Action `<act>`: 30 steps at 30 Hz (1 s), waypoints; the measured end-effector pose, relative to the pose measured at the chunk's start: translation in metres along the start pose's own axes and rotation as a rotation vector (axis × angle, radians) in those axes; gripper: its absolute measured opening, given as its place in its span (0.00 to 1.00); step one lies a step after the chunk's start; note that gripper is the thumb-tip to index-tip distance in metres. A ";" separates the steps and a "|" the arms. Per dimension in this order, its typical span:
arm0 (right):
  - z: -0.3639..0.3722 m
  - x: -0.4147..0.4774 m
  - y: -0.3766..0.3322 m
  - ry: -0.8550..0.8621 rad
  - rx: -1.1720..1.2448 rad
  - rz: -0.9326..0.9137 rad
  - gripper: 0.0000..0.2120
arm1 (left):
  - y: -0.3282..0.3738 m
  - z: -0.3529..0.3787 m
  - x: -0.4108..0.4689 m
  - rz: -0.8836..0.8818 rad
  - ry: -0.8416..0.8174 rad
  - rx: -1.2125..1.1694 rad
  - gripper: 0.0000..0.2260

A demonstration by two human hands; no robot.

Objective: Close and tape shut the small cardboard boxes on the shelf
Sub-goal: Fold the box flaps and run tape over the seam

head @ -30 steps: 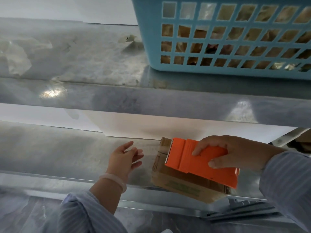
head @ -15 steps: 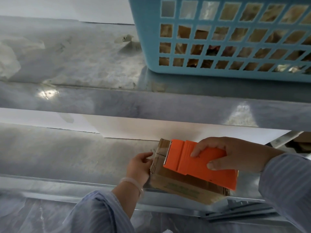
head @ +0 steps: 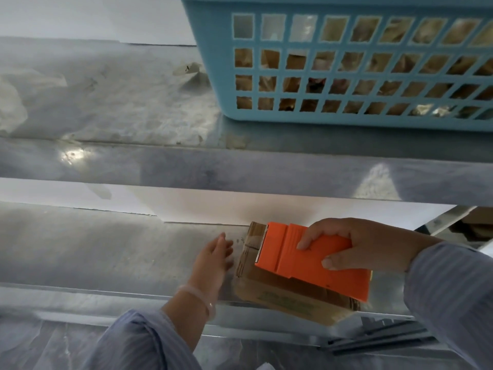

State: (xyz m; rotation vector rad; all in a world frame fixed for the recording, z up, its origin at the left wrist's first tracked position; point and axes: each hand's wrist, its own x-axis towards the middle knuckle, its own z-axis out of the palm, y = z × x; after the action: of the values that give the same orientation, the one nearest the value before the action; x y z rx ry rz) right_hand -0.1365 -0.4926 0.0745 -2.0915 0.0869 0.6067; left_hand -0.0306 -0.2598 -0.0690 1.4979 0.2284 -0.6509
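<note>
**Orange dispenser held on the box, left hand open beside it**

A small cardboard box (head: 282,297) lies on the lower shelf (head: 93,249), right of centre and close to the shelf's near edge. Its long side runs from far left to near right. Faint green print shows on its near face, and folded flaps show at its left end.

An orange tape dispenser (head: 298,265) lies flat on top of the box and covers most of the lid. The right hand (head: 357,244) comes in from the right and has a closed grip on it. The fingers curl over the far edge of the orange body and the thumb presses on its near side. The left end of the dispenser sits over the left end of the box.

The left hand (head: 213,260) is just beside the left end of the box. Its fingers are straight and point away from the person, and its grip is slack and holds nothing. The hand is blurred, so I cannot tell whether the fingertips touch the cardboard. A pale bracelet (head: 198,296) circles that wrist, and both arms wear light striped sleeves (head: 138,343).

The upper shelf (head: 120,97) of dull, scuffed metal is farther off. A blue plastic basket (head: 213,76) stands on its right part. Brown and pale shapes show through the basket's square holes, too blurred to name.
</note>
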 end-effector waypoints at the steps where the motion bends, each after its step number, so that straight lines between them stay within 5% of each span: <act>1: 0.000 -0.002 0.000 -0.003 0.031 0.023 0.17 | 0.007 0.003 -0.011 0.005 -0.082 -0.073 0.12; 5: 0.001 -0.004 0.000 -0.007 0.031 0.024 0.17 | 0.014 0.015 -0.030 -0.036 -0.384 0.091 0.26; 12: 0.000 -0.005 -0.003 -0.004 0.046 0.014 0.17 | 0.019 0.011 -0.029 0.126 -0.535 0.096 0.20; 16: -0.002 -0.004 -0.004 -0.030 0.033 0.024 0.16 | 0.026 -0.007 -0.009 0.549 -0.643 0.641 0.50; 18: -0.002 -0.004 -0.005 -0.037 0.030 0.026 0.16 | 0.034 -0.010 0.001 0.713 -0.662 0.960 0.56; 21: -0.002 -0.003 -0.004 -0.040 0.029 0.023 0.16 | 0.043 -0.005 0.008 0.696 -0.683 1.162 0.58; 23: -0.002 -0.002 -0.003 -0.037 0.024 0.015 0.16 | 0.042 0.000 0.007 0.550 -0.679 1.085 0.55; 28: -0.002 -0.002 -0.002 -0.026 0.011 0.005 0.16 | 0.030 0.004 -0.009 0.114 -0.666 0.354 0.42; 30: -0.002 -0.002 -0.002 -0.025 0.006 0.006 0.16 | 0.033 0.007 -0.013 0.063 -0.602 0.240 0.26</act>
State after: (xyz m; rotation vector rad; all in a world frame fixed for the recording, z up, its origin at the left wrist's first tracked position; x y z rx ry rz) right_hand -0.1365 -0.4935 0.0776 -2.0781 0.0812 0.6350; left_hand -0.0256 -0.2653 -0.0337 1.4570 -0.3690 -1.0717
